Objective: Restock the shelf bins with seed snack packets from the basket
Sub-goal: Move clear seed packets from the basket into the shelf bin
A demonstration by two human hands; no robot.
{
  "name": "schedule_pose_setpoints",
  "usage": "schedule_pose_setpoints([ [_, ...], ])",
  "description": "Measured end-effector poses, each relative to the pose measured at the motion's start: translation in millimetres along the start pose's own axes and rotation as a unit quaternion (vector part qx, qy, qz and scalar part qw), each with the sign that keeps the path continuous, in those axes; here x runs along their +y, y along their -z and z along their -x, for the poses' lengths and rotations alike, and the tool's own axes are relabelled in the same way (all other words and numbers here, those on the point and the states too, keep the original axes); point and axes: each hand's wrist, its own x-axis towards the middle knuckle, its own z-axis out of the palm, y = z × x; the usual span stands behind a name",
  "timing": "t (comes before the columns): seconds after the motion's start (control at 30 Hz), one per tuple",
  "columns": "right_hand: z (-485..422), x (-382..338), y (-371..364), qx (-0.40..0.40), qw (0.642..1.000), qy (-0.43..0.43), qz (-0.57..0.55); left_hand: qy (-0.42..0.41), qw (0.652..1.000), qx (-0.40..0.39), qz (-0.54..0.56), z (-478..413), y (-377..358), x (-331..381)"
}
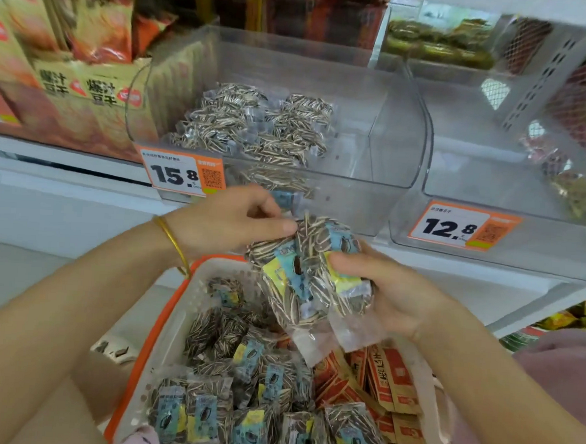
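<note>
I hold a bunch of clear seed snack packets (310, 274) with blue and yellow labels above the basket (176, 317). My right hand (393, 289) grips the bunch from the right and below. My left hand (230, 218) pinches its top edge with thumb and fingers. The white basket with an orange rim holds many more seed packets (240, 390). Just behind my hands stands the clear shelf bin (385, 152) with the 15.8 price tag (181, 173); a pile of seed packets (253, 123) fills its left part, and its right part is bare.
Red-orange packets (378, 381) lie in the basket's right side. A second clear bin (493, 172) with a 12.8 tag (463, 227) stands to the right, holding a few packets at its far right. Cartons of orange snack bags (71, 71) sit on the left.
</note>
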Motion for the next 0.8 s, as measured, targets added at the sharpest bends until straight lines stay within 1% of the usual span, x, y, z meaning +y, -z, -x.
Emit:
schedule_pose_setpoints([
  [0.07,-4,-31,-3,0.027,0.998,0.025,0.054,-0.014,0.998,0.017,0.065,-6,19,24],
  [0.1,-6,-49,-5,0.04,0.995,0.038,0.079,-0.02,0.993,0.042,0.111,-13,28,33],
  [0.17,-12,-87,-11,0.093,0.983,0.08,0.135,-0.047,0.975,0.131,0.174,-35,44,47],
  [0.23,-23,-127,-19,0.161,0.958,0.137,0.192,-0.074,0.963,0.212,0.149,-67,56,49],
  [0.27,-31,-145,-22,0.195,0.936,0.158,0.246,-0.08,0.965,0.235,0.091,-85,60,46],
  [0.3,-43,-159,-20,0.227,0.903,0.167,0.325,-0.08,0.967,0.244,-0.001,-105,62,43],
  [0.37,-69,-179,-15,0.28,0.806,0.154,0.499,-0.068,0.954,0.219,-0.195,-145,60,33],
  [0.4,-81,-187,-12,0.296,0.758,0.127,0.566,-0.063,0.942,0.196,-0.266,-161,57,31],
  [0.47,-104,-198,-5,0.307,0.667,0.029,0.678,-0.068,0.919,0.155,-0.356,-190,51,28],
  [0.53,-122,-204,1,0.282,0.579,-0.081,0.761,-0.068,0.904,0.122,-0.404,-211,48,24],
  [0.6,-138,-208,9,0.24,0.535,-0.161,0.794,-0.052,0.891,0.082,-0.444,-223,47,16],
  [0.67,-154,-209,18,0.21,0.507,-0.217,0.807,-0.034,0.876,0.042,-0.48,-227,46,7],
  [0.73,-167,-211,27,0.199,0.469,-0.236,0.828,-0.015,0.876,0.021,-0.482,-226,46,1],
  [0.8,-176,-215,35,0.201,0.449,-0.252,0.834,-0.01,0.877,0.019,-0.48,-223,47,-1],
])
